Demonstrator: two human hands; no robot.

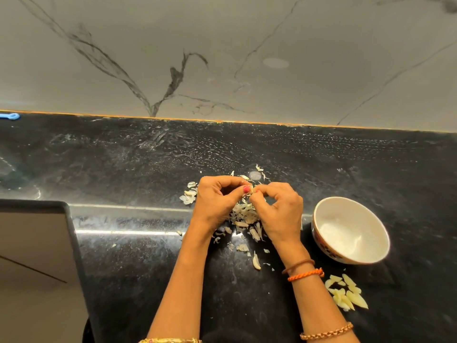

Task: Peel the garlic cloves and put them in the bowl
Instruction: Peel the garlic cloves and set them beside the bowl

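Black speckled stone makes the bench (138,263), and behind it stands a grey wall (222,45) with dark veins. From the head camera I look down on both hands, which meet above the middle of the bench, a little toward its front edge.

My left hand (217,201) and my right hand (279,206) are both curled, and their fingers (247,188) come together on one small clove (251,189). The left thumb, with a red nail, presses on it, and the right fingertips pinch it from the other side. Most of the clove is hidden by the fingers, so I cannot tell how much skin is on it.

Under the hands lies a pile of peels (244,219), dry and pale. More flakes are scattered around it, some toward the back edge and some to the left of the left hand. One loose clove piece (256,262) lies nearer the front edge, between the two forearms.

On the right side stands a white bowl (321,214), just beside the right wrist but apart from it. I see nothing clearly inside it. Nearer the front right, peeled cloves (348,294) lie in a small group on the bench, outside the bowl.

On the right wrist are a brown band (298,266) and an orange band (305,274). At the left a grey tray (37,204) covers the front left corner.
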